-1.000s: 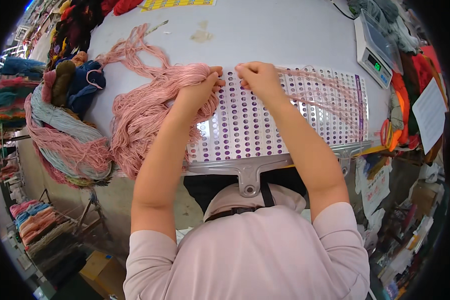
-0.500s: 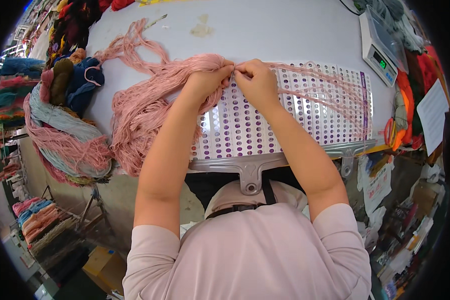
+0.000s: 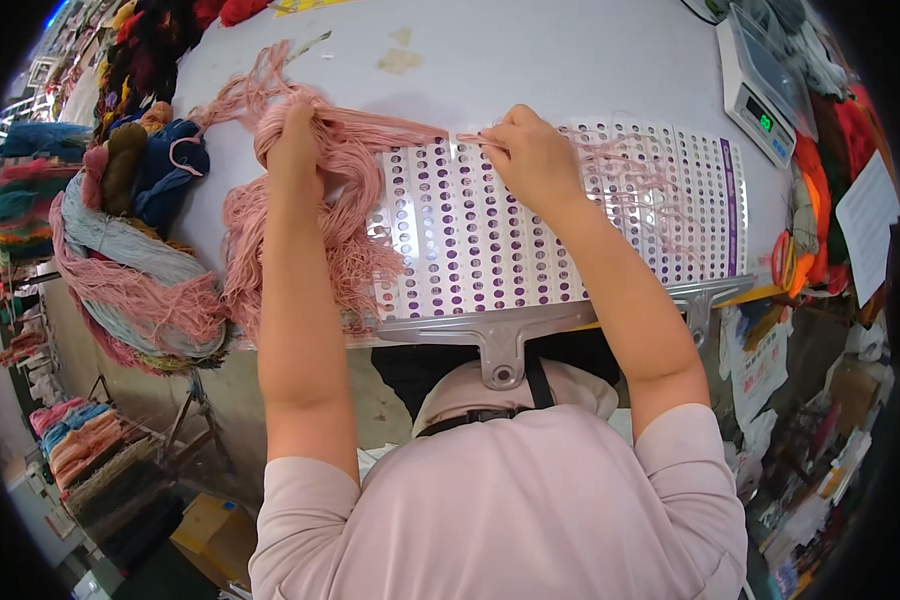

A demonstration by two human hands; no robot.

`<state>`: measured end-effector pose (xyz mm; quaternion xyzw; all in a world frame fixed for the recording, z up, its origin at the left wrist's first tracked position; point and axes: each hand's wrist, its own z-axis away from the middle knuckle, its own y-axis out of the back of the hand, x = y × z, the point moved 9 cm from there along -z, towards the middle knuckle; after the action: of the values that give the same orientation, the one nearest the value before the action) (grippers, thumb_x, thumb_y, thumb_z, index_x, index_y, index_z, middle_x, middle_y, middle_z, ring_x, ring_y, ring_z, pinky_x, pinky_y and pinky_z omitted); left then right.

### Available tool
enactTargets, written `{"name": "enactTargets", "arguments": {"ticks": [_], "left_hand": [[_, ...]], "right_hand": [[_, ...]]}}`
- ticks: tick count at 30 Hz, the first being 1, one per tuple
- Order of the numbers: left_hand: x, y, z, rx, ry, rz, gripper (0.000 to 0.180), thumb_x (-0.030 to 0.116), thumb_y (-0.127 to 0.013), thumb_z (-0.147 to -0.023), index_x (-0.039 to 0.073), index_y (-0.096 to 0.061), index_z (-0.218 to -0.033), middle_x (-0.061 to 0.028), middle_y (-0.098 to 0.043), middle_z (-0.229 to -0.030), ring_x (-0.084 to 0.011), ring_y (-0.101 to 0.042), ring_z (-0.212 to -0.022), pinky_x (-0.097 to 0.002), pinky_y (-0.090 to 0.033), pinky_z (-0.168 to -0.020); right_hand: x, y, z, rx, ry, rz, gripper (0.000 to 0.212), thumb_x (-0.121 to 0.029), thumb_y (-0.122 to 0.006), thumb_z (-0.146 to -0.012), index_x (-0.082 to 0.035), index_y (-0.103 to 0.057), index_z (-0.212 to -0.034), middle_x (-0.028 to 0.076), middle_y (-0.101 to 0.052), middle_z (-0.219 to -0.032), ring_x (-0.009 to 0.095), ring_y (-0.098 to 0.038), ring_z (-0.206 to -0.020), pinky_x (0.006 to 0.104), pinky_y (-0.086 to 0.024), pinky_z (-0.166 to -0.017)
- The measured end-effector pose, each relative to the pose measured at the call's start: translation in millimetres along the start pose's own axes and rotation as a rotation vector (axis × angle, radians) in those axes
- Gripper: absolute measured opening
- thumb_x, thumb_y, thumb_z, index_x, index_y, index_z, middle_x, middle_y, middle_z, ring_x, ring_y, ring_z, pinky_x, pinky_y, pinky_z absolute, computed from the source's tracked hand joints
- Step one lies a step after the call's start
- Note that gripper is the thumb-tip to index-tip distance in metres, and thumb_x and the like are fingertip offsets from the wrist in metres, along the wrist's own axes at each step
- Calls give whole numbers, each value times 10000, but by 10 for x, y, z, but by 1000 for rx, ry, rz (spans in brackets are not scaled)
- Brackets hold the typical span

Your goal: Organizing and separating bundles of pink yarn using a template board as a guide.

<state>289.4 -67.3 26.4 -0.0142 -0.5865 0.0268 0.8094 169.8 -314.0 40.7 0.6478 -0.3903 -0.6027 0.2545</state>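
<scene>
A large mass of pink yarn (image 3: 345, 200) spreads over the left part of the table. My left hand (image 3: 295, 145) is closed around its upper part, and the fingers are partly hidden by the yarn. From there a drawn-out bundle of strands runs right across the top of a white sheet with rows of purple dots (image 3: 470, 240). My right hand (image 3: 535, 155) pinches a short length of pink strands by that bundle's tip; whether the two pieces join, I cannot tell. Thin pink strands (image 3: 630, 175) trail over the sheet beyond my right hand.
A digital scale (image 3: 760, 110) stands at the far right. Orange-handled scissors (image 3: 785, 260) lie at the right edge. Blue, olive and grey skeins (image 3: 135, 240) are heaped at the left edge. A grey metal clip bar (image 3: 450, 327) runs along the table's front edge.
My left hand has moved left along the pink yarn, stretching a bundle out behind it. My right hand has shifted slightly right, away from where both hands met.
</scene>
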Motion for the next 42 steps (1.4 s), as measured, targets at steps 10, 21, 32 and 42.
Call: {"name": "enactTargets", "arguments": {"ticks": [10, 21, 32, 42], "left_hand": [[-175, -781, 443, -672, 202, 790, 181, 192, -476, -980, 41, -571, -953, -162, -676, -962, -234, -679, -826, -366, -574, -736], [-242, -1296, 752, -842, 20, 306, 138, 4, -560, -862, 67, -529, -980, -182, -603, -1173, -176, -668, -744, -282, -547, -643], [746, 354, 265, -206, -376, 44, 147, 144, -668, -874, 67, -581, -783, -5, -539, -586, -84, -509, -503, -231, -395, -444], [1630, 1168, -319, 185, -533, -66, 295, 125, -544, -942, 69, -477, -1224, -131, -659, -926, -229, -672, -758, -280, -538, -654]], "right_hand": [[-215, 181, -98, -63, 43, -180, 219, -111, -598, -812, -59, -570, -1022, 69, -610, -778, 253, -591, -702, 377, -481, -680], [-304, 145, -144, -193, 93, -540, 487, -29, -561, -802, -57, -445, -1275, 77, -575, -763, 204, -558, -669, 320, -473, -661], [119, -148, -207, -247, -94, -213, 214, -55, -505, -840, -28, -563, -1044, 104, -622, -799, 228, -591, -715, 350, -471, -689], [86, -176, -142, -213, -109, -132, 212, -119, -488, -875, -34, -591, -1039, 156, -658, -908, 308, -632, -865, 408, -494, -779]]}}
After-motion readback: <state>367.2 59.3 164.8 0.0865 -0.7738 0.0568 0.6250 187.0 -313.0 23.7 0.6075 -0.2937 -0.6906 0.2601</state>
